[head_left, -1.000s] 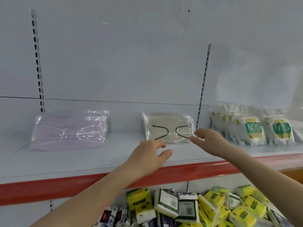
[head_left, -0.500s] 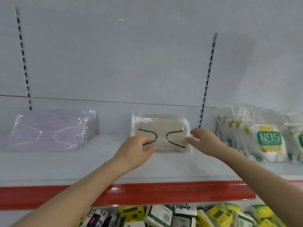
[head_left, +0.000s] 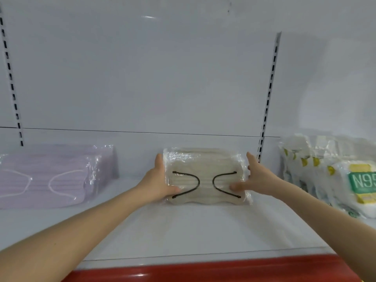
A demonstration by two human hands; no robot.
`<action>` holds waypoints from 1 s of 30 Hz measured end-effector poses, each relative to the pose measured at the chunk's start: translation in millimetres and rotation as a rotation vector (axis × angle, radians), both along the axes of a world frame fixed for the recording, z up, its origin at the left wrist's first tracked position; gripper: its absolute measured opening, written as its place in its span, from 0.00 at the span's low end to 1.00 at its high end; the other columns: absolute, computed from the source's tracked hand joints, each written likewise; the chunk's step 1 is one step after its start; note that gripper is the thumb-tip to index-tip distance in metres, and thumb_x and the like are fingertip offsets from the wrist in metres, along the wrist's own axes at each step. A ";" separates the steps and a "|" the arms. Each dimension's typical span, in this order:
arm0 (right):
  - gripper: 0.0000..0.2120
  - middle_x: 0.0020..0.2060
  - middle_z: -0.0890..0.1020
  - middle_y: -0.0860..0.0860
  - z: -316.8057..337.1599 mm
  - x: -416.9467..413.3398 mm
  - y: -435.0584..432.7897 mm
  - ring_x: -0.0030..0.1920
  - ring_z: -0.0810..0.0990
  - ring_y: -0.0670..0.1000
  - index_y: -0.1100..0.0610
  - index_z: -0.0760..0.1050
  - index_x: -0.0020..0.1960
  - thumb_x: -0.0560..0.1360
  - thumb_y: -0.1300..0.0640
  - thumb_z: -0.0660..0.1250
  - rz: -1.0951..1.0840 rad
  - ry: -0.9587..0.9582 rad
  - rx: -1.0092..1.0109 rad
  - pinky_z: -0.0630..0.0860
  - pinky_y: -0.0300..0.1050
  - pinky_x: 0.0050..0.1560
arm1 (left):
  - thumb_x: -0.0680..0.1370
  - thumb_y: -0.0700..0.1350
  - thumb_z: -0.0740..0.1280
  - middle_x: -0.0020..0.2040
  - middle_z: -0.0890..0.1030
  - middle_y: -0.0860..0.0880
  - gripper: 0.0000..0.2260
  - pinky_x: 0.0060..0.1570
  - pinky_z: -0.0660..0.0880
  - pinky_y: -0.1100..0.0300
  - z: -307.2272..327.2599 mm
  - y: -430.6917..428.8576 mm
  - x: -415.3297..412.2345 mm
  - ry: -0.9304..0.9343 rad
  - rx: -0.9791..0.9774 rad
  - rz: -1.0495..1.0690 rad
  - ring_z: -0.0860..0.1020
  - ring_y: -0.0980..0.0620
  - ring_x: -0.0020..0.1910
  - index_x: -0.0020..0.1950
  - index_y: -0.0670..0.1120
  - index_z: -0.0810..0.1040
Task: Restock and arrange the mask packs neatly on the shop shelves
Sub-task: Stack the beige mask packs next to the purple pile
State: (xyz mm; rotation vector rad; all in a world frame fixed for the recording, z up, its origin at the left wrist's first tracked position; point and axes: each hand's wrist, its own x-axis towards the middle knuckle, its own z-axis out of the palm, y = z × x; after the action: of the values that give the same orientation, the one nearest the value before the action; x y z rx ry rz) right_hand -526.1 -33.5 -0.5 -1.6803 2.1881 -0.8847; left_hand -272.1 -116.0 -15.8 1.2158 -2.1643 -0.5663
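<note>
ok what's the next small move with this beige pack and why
Probably nudge the beige mask pack square to the shelf edge, then let go. The left hand and right hand grip its two ends, and it lies flat between the purple pack and the N95 packs.

Bright, even white light falls from overhead, leaving a small glare streak high on the back panel [head_left: 149, 17] and crinkly glints on the wrap of the beige mask pack [head_left: 205, 165] and purple mask pack [head_left: 50, 176]. Shadows are soft and pale, the broadest a grey patch above the N95 packs [head_left: 335, 180]. Everything looks slightly soft, and the 2 slotted uprights [head_left: 268, 94] bow toward the edges.
</note>
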 end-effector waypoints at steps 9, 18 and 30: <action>0.52 0.69 0.64 0.54 24.1 12.1 -3.2 0.68 0.65 0.56 0.51 0.42 0.76 0.66 0.41 0.73 0.041 0.467 -0.013 0.66 0.50 0.65 | 0.71 0.40 0.71 0.34 0.69 0.51 0.35 0.28 0.67 0.71 -7.4 -5.0 -1.6 0.142 -0.077 0.001 0.69 0.57 0.32 0.71 0.48 0.54; 0.54 0.72 0.62 0.45 50.5 58.9 -75.9 0.72 0.61 0.50 0.49 0.52 0.74 0.57 0.30 0.72 0.405 0.490 0.150 0.61 0.51 0.71 | 0.69 0.42 0.72 0.54 0.78 0.47 0.37 0.47 0.75 0.59 -13.3 -6.6 -4.5 0.198 -0.057 -0.033 0.78 0.50 0.50 0.71 0.49 0.54; 0.54 0.75 0.57 0.50 48.4 55.1 -64.7 0.74 0.57 0.51 0.56 0.48 0.76 0.63 0.36 0.72 0.330 0.425 -0.071 0.54 0.48 0.73 | 0.70 0.44 0.73 0.55 0.76 0.48 0.37 0.50 0.75 0.59 -13.8 -6.4 -3.0 0.194 -0.006 -0.034 0.77 0.50 0.51 0.71 0.50 0.53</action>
State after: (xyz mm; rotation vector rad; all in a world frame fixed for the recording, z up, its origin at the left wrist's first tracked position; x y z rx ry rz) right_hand -471.0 -98.2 47.9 -2.3555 2.0356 -0.5616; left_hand -275.1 -122.4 -29.6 1.0760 -2.0247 -0.6631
